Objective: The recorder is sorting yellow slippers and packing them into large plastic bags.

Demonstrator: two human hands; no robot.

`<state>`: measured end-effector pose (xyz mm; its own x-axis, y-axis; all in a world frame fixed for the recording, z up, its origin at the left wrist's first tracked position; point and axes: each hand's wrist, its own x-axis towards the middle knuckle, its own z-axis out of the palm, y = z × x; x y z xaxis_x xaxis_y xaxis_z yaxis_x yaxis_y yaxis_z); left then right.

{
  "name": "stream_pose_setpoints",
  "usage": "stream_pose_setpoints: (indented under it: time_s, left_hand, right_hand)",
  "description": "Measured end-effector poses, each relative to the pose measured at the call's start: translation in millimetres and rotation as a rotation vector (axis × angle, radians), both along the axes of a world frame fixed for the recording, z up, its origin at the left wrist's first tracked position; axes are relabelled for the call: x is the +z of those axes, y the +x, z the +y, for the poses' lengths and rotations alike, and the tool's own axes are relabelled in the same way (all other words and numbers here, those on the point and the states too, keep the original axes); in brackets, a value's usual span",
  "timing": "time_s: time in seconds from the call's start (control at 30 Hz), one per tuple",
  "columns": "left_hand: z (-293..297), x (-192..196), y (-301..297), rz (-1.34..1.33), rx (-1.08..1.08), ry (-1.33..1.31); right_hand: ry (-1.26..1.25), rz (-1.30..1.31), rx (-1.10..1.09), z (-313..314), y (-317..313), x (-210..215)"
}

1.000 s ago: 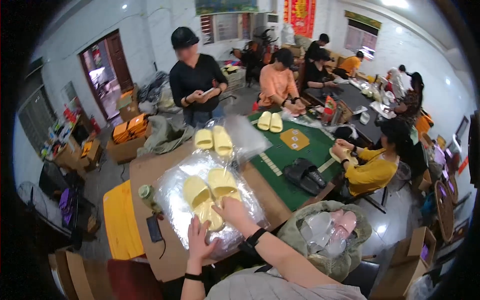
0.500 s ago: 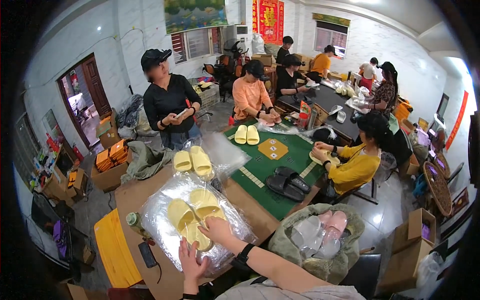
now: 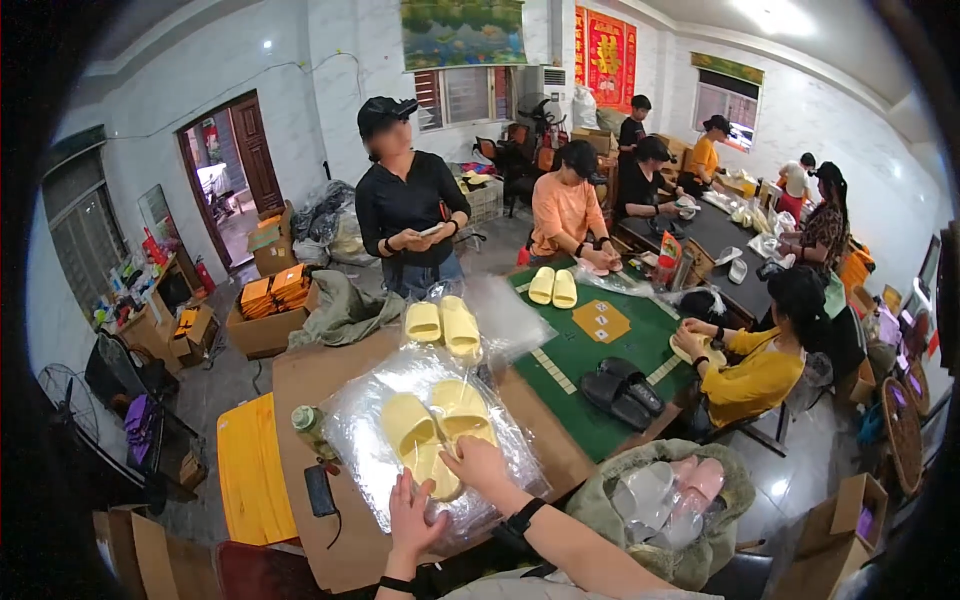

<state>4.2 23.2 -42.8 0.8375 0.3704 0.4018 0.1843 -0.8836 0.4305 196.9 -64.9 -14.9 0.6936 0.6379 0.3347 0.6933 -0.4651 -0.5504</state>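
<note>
Brown table [image 3: 320, 375] with clear plastic sheet [image 3: 370, 440], yellow slippers [image 3: 435, 435], bottle [image 3: 310, 428], black phone [image 3: 320, 490].

Head raised — hands [image 3: 450, 495] now low in view, yellow slippers [image 3: 437, 435] nearer bottom edge.

Clear plastic bag [image 3: 380, 450] on table; red wall poster [image 3: 603, 52].

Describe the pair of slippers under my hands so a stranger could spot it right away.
On the brown table, nearest the camera, a clear bag lies flat. The yellow slippers sit on it, under the right hand. Unlike the far pair, they are being touched.
</note>
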Motion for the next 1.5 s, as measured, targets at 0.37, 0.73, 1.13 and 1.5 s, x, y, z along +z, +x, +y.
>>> stream_pose_setpoints:
  time_s: [0.37, 0.73, 1.13, 1.5]
  left_hand:
    - [-1, 2, -1, 0.027, 0.028, -0.012]
    - [-1, 6, -3, 0.052, 0.034, -0.035]
    - [-4, 4, -1, 0.025, 0.021, -0.022]
    - [-1, 0, 2, -0.029, 0.006, -0.007]
  right_hand:
    - [0.029, 0.007, 0.004, 0, -1, 3]
    - [0.004, 0.102, 0.037, -4, -5, 19]
    - [0.480, 0.186, -0.002, -22, 0, 18]
    - [0.953, -0.547, -0.459, -207, 12, 294]
